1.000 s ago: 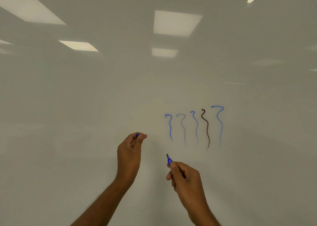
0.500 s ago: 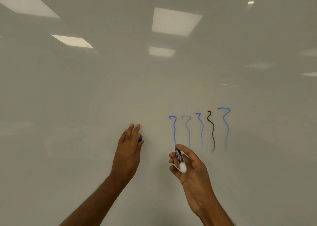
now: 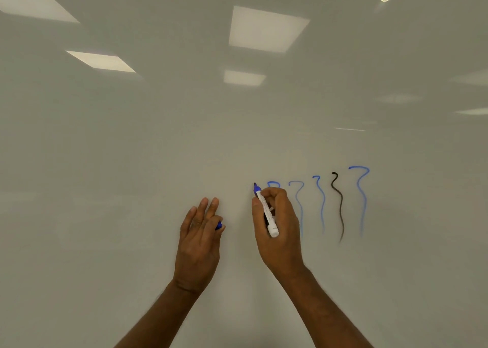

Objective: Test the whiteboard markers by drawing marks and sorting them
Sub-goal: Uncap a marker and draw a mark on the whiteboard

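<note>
My right hand (image 3: 278, 231) grips a white-bodied blue marker (image 3: 266, 211), its blue tip up at the whiteboard (image 3: 132, 162) just left of the squiggle row. My left hand (image 3: 199, 244) pinches the marker's blue cap (image 3: 218, 225) between thumb and forefinger, the other fingers straight against the board. Several wavy test marks run across the board: blue squiggles (image 3: 320, 205) and one black squiggle (image 3: 339, 205). The leftmost blue mark is mostly hidden behind my right hand.
The glossy board fills the whole view and reflects ceiling light panels (image 3: 265, 29). A wide unmarked stretch of board lies to the left of my left hand and above the marks.
My right hand has turned the marker tip-up and raised it to the board left of the squiggles. My left hand has risen a little, still with the cap.
</note>
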### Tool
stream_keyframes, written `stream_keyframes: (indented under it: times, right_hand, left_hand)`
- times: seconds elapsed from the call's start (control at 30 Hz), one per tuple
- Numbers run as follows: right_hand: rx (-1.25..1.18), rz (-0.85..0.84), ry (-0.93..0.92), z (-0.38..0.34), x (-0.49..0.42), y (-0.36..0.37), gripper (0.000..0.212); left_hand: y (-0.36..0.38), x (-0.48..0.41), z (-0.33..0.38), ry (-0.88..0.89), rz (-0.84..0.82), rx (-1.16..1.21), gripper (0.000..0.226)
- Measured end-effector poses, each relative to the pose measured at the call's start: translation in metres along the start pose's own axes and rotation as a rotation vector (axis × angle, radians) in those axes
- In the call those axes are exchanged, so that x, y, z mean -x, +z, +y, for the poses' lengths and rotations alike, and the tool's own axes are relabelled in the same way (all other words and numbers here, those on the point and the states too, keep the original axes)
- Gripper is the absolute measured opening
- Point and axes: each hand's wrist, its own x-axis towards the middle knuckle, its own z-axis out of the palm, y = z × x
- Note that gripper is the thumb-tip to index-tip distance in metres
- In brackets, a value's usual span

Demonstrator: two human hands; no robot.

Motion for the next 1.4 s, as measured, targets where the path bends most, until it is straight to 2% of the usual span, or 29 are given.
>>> stream_keyframes:
  times: [0.17,0.37,0.47,0.53,0.6,0.73,0.83,0.93,1.13,1.4]
  right_hand:
    - [0.031,0.124,-0.007,0.009,0.008,-0.005,0.002]
    - [0.139,-0.035,0.052,0.024,0.06,-0.024,0.008]
    - [0.09,-0.088,0.224,0.014,0.078,-0.042,0.009]
    - [-0.022,-0.069,0.308,-0.002,0.091,-0.055,0.012]
    - [-0.132,-0.07,0.349,-0.02,0.103,-0.066,0.011]
    - [-0.295,-0.186,0.411,-0.049,0.117,-0.074,0.013]
    - [-0.342,-0.295,0.422,-0.066,0.118,-0.074,0.019]
    - [-0.359,-0.316,0.423,-0.074,0.119,-0.072,0.024]
    - [-0.368,-0.344,0.436,-0.078,0.129,-0.069,0.047]
    - [-0.4,-0.328,0.494,-0.08,0.145,-0.062,0.036]
  left_hand:
    - [0.004,0.001,-0.003,0.033,0.019,-0.013,0.033]
    - [0.002,0.001,-0.002,0.014,0.016,0.003,0.038]
    - [-0.006,-0.004,0.008,-0.046,-0.042,0.035,0.042]
    - [-0.019,-0.006,0.025,-0.234,-0.088,0.16,0.041]
    - [-0.038,-0.011,0.051,-0.534,-0.074,0.391,0.04]
    - [-0.073,-0.028,0.089,-1.161,-0.005,0.923,0.024]
    - [-0.089,-0.03,0.1,-1.444,-0.038,1.332,0.029]
    - [-0.103,-0.027,0.111,-1.545,-0.057,1.503,0.033]
    - [-0.122,-0.019,0.13,-1.557,-0.125,1.516,0.033]
    - [-0.133,-0.001,0.139,-1.624,-0.105,1.516,0.03]
